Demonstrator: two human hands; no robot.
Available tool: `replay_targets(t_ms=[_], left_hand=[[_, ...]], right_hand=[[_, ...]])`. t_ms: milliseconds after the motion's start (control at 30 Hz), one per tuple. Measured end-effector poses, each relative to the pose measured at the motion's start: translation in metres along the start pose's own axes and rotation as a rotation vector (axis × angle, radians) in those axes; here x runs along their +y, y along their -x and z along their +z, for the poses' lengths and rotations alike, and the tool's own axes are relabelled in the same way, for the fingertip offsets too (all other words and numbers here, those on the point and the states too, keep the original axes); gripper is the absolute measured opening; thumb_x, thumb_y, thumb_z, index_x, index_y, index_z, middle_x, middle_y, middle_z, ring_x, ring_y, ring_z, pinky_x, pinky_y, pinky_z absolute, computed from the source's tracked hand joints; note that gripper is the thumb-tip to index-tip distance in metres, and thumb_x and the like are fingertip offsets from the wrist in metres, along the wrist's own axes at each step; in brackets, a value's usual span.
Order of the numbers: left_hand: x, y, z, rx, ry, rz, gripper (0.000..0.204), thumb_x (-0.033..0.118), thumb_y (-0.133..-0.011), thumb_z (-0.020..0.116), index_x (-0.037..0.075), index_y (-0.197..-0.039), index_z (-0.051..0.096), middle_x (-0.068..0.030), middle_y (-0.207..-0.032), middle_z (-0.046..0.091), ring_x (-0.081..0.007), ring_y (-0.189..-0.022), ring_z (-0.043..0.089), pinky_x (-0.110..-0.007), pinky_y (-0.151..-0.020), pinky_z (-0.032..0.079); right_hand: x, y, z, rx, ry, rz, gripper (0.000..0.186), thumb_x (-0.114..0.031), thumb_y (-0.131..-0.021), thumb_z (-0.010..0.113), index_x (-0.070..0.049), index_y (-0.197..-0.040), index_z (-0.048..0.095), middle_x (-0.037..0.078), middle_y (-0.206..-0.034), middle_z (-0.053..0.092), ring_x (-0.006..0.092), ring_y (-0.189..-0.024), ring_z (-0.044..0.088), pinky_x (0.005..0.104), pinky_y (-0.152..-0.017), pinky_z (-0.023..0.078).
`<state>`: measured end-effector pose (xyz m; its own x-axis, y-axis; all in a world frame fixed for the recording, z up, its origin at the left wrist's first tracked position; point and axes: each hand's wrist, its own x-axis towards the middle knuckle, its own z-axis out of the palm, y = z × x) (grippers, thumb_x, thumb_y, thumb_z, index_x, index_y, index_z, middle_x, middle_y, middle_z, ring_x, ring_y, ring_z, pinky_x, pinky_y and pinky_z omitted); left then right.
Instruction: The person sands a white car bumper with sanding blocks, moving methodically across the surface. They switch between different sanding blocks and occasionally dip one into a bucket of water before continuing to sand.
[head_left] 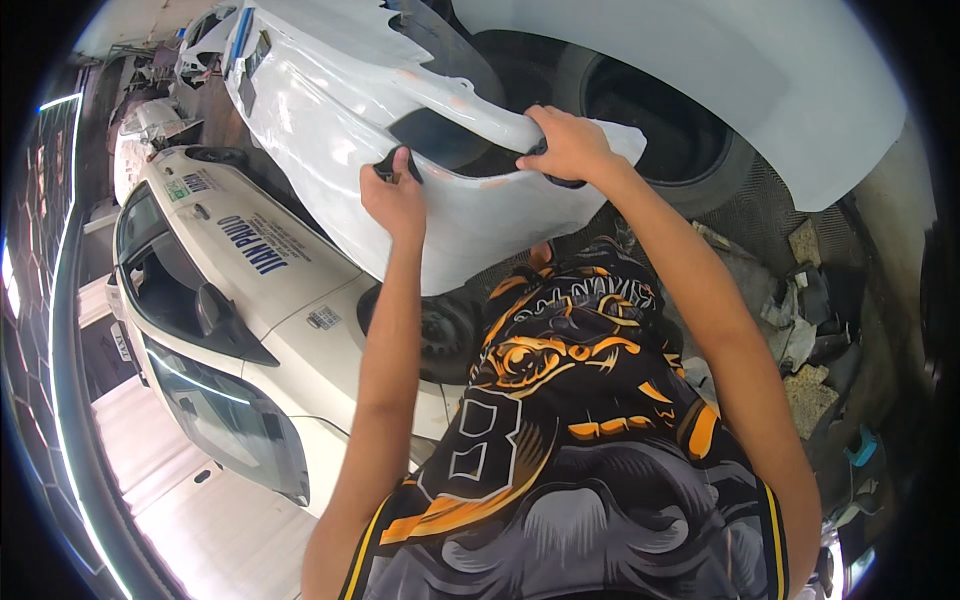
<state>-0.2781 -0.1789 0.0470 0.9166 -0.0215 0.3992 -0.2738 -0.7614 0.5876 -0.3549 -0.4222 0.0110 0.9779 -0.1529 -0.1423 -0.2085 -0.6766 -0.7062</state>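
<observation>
A white car bumper (pixel 320 120) with large cutouts and small salmon-coloured patches spans the top middle. My left hand (pixel 398 195) grips it at a small dark recess left of the big opening, thumb upward. My right hand (pixel 565 150) is wrapped over the bumper's rim at the right end of that opening, fingers curled round the edge and partly hidden. My torso, in a black and orange patterned jersey, fills the lower middle.
A cream car (pixel 280 340) with lettering stands at the left. A larger white body panel (pixel 780 90) and a dark tyre (pixel 650 110) are at upper right. Torn scraps (pixel 805 390) lie on the floor at right. A hexagonal light grid (pixel 50 320) runs along the far left.
</observation>
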Motion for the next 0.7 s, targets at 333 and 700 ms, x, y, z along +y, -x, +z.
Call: replay_targets(t_ms=[333,700], left_hand=[[-0.034,-0.071,-0.033,-0.042,0.385,-0.321,0.039,0.038,-0.099,0.071,-0.001,-0.103,0.065,-0.0037,-0.087,0.066,-0.0146,-0.071,0.06,-0.029,-0.058,0.045],[-0.016,0.005,-0.039,-0.549,-0.334,0.805,0.048,0.02,-0.102,0.058,0.02,-0.15,0.055,0.0023,-0.158,0.051,-0.0284,-0.153,0.036,-0.048,-0.104,0.033]], right_hand=[[0.001,0.001,0.002,0.004,-0.014,0.011,0.071,-0.043,-0.079,0.082,-0.012,-0.138,0.056,0.012,-0.132,0.065,0.0351,-0.116,0.066,0.0451,-0.097,0.053],[0.005,0.003,0.009,0.073,-0.053,0.01,0.073,-0.044,-0.079,0.082,-0.013,-0.139,0.055,0.011,-0.132,0.064,0.0347,-0.116,0.066,0.0451,-0.096,0.053]])
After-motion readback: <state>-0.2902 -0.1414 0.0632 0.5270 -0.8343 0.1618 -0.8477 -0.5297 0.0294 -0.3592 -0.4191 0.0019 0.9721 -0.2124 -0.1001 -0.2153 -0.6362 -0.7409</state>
